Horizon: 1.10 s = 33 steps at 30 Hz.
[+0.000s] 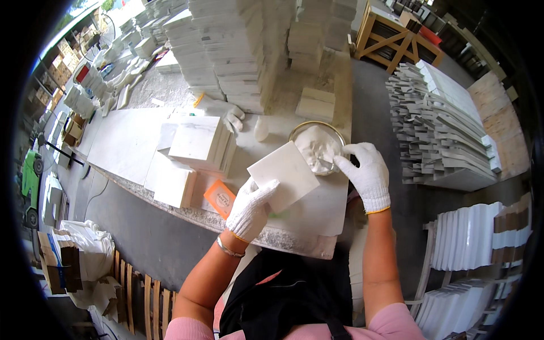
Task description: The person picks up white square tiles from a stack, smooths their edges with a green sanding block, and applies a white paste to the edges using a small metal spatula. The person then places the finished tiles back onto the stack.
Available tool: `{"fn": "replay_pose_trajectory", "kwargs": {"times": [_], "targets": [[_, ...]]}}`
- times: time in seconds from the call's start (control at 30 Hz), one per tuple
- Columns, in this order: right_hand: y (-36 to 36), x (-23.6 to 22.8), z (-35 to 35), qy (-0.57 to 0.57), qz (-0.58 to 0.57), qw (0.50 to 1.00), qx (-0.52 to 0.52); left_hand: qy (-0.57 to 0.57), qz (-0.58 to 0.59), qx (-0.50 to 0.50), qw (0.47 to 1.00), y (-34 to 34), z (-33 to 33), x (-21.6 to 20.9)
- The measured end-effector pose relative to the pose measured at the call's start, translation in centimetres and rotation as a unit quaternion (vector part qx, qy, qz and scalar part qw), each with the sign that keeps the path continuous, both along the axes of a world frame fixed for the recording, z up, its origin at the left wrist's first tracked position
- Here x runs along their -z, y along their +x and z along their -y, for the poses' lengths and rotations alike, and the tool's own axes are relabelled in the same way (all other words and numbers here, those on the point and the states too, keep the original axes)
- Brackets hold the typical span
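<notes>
Steadily now: keep the white tile (286,174) pinched at its near corner by the left hand (252,207), thumb over the top face and gloved fingers (265,188) closed underneath, firmly enough that no slip toward the workbench slab (323,218) seems likely. Hold it where it is, raised a little above the slab, just beside the bowl (300,128) of white paste (317,148) and between the two hands. Leave the right hand (367,174) at the bowl's far rim with its fingers (345,164) bent down and drawn together over the paste; cannot tell whether a small blade sits in that grip or nothing at all. Judging by the layout, take up paste sparingly, bring it across the short gap to the tile instead of carrying the tile over the bowl, and keep the broad face level so nothing runs off an edge. Mind the orange packet (220,198) and the short stack of tiles (201,143) close on the left. As for heading: broad face turned up, set cornerwise like a diamond, one corner aimed at the bowl and the opposite one down toward the body. Near enough square, so no clear long axis; treat the grip-to-bowl diagonal as the working line.
</notes>
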State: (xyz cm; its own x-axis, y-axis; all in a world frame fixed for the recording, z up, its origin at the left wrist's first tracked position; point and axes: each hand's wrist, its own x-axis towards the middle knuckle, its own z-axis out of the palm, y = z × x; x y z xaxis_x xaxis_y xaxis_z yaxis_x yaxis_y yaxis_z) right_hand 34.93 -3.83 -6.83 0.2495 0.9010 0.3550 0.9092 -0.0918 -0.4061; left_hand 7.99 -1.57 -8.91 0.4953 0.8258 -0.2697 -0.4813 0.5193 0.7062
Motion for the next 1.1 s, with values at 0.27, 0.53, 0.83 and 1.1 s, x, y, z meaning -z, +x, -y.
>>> {"fn": "replay_pose_trajectory", "kwargs": {"times": [0.27,0.53,0.83,1.1], "targets": [[-1.0,-0.1,-0.4,-0.065,-0.116,0.99,-0.037,-0.031,0.04,0.011,0.999,1.7,-3.3,2.3],[0.1,1.7,-0.7,-0.001,-0.099,0.992,-0.083,-0.062,0.02,-0.023,0.998,2.7,-4.1,3.4],[1.6,1.2,-1.3,-0.073,-0.366,0.928,-0.009,-0.082,0.057,-0.016,0.995,2.8,-4.8,3.4],[1.1,2.0,-2.2,-0.122,-0.416,0.901,-0.017,-0.103,0.063,-0.005,0.993,2.5,-5.0,3.8]]}}
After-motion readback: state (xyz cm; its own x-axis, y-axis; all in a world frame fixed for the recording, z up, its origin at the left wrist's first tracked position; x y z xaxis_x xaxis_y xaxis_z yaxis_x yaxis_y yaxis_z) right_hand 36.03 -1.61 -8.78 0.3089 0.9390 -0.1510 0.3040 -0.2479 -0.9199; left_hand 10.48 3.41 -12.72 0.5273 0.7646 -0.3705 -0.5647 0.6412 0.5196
